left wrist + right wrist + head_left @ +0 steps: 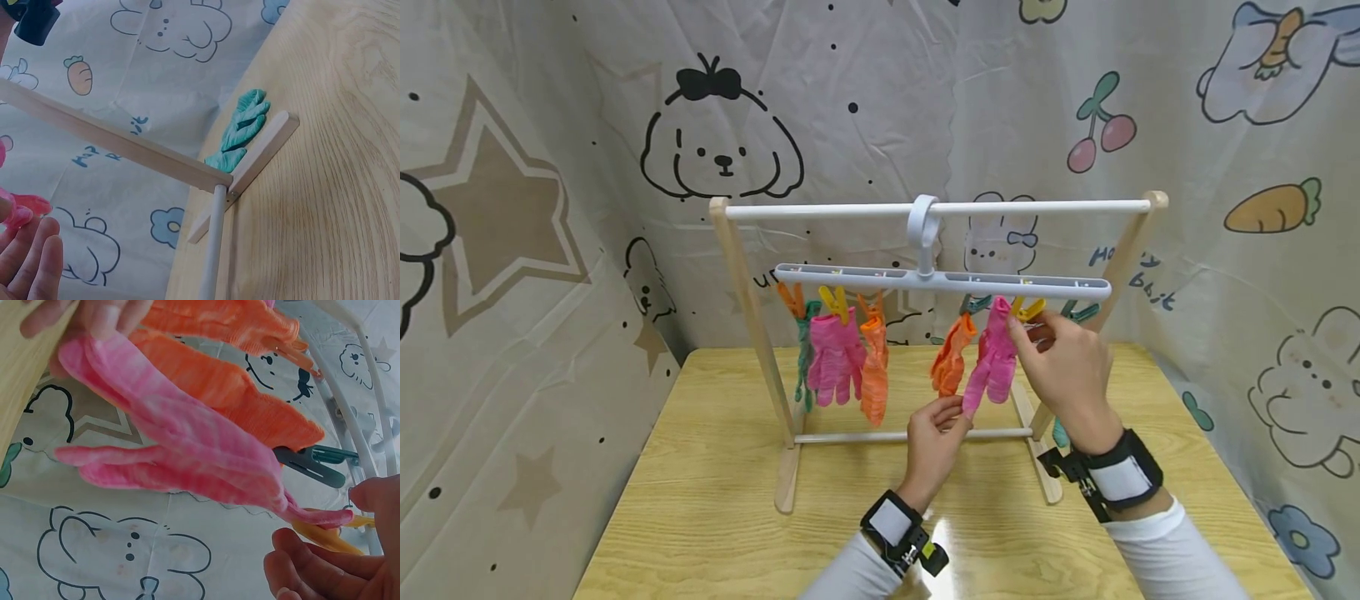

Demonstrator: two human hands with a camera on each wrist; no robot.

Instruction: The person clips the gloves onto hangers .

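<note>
A pink knit glove hangs below the right part of the grey hanger. My left hand pinches one of its fingertips from below. At the cuff, my right hand has thumb and curled fingers about a yellow clip; how firmly they press is unclear. In the right wrist view the glove slants across the picture, its narrow cuff end at the clip. Just left of it an orange glove hangs from a dark green clip.
A wooden rack with a white rod bears the hanger. On its left side hang a green glove, another pink glove and another orange glove. A teal glove lies on the table by the right foot.
</note>
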